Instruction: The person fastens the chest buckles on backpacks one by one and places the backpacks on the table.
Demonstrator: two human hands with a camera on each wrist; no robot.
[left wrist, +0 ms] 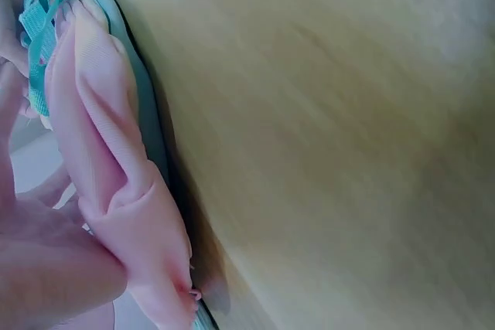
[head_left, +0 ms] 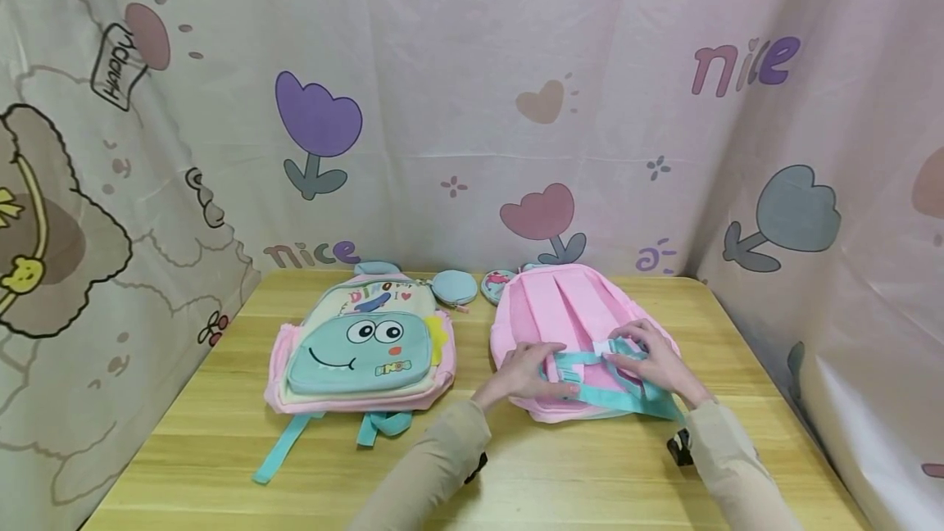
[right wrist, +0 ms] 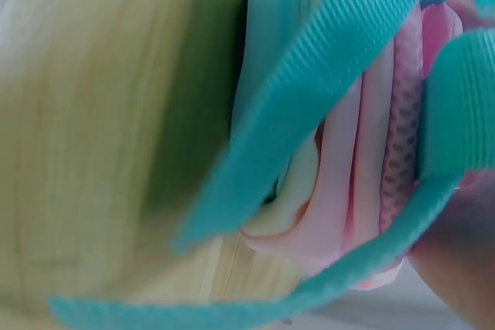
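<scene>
A pink backpack (head_left: 538, 310) lies on its front, with its back panel and shoulder straps facing up. Teal webbing straps (head_left: 627, 401) cross its lower part, and one hangs past the side in the right wrist view. My left hand (head_left: 524, 371) rests at the lower left of the backpack, its thumb and fingers spread around a pale strap buckle (head_left: 568, 373). With my right hand (head_left: 656, 360) I pinch a teal strap by a white buckle (head_left: 603, 347). In the left wrist view, the left palm lies against the bag's pink side (left wrist: 100, 137).
A second backpack (head_left: 361, 351) with a dinosaur face lies face up on the left, its teal straps (head_left: 283, 449) trailing towards me. Between the bags are a round blue pouch (head_left: 453, 288) and a round patterned one (head_left: 496, 285). A printed curtain (head_left: 457, 105) surrounds the wooden table (head_left: 221, 441).
</scene>
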